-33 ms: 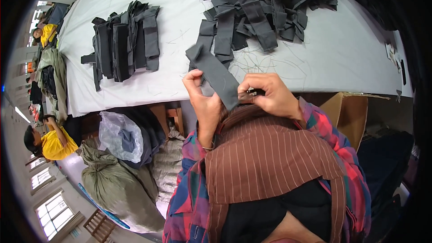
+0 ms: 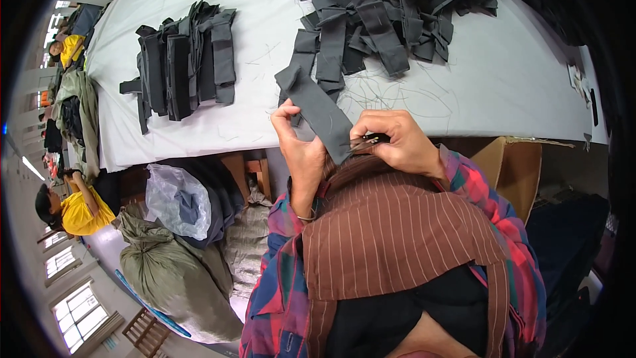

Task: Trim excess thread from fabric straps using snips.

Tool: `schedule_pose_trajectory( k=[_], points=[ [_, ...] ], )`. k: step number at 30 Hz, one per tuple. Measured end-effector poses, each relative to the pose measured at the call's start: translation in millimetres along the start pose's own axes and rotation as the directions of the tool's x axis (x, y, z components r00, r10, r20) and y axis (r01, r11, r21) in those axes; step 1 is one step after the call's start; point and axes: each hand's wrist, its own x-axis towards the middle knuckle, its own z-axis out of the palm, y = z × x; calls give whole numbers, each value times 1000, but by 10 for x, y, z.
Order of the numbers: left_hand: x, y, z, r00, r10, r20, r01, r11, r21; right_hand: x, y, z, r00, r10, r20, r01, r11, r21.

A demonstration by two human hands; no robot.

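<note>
A dark grey fabric strip (image 2: 314,106) slants from the table edge toward my waist. My left hand (image 2: 299,142) is closed on its left side, with the thumb and fingers pinching the cloth. Small dark thread snips (image 2: 368,140) sit in my right hand (image 2: 399,138), whose fingers wrap round them. The snips' tips touch or nearly touch the strip's lower right edge; the exact contact is too small to tell. Behind the held piece, more dark strips (image 2: 329,50) trail off a large loose heap (image 2: 377,16) at the far side.
A neater stack of dark strips (image 2: 185,59) lies left on the white-covered table (image 2: 255,86), with loose threads (image 2: 397,96) scattered near the heap. Below the table's edge are a clear plastic bag (image 2: 175,199), a tied green sack (image 2: 175,272) and a cardboard box (image 2: 520,176). People in yellow (image 2: 86,214) work at left.
My left hand and the strip have shifted very slightly right. The snips' blades show a little more clearly at the strip's edge.
</note>
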Motion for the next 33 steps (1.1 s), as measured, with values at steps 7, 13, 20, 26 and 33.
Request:
schedule_pose_trajectory(
  k=[7, 13, 20, 26, 33],
  points=[
    [-8, 12, -133, 908, -368, 200, 388, 919, -74, 22, 22, 93, 991, -38, -127, 35, 999, -26],
    [-77, 418, -44, 759, -404, 511, 649, 400, -647, 30, -28, 77, 986, -42, -163, 12, 983, -181],
    [-73, 228, -67, 828, -375, 417, 545, 714, -440, 69, -99, -135, 991, -80, -103, 48, 957, -286],
    [-84, 235, -42, 797, -361, 484, 574, 703, -420, 112, -12, -254, 980, -156, -125, 56, 815, -577],
    [-94, 271, -21, 798, -339, 498, 557, 729, -397, 82, 80, -252, 974, -170, -152, 60, 833, -550]
  ],
)
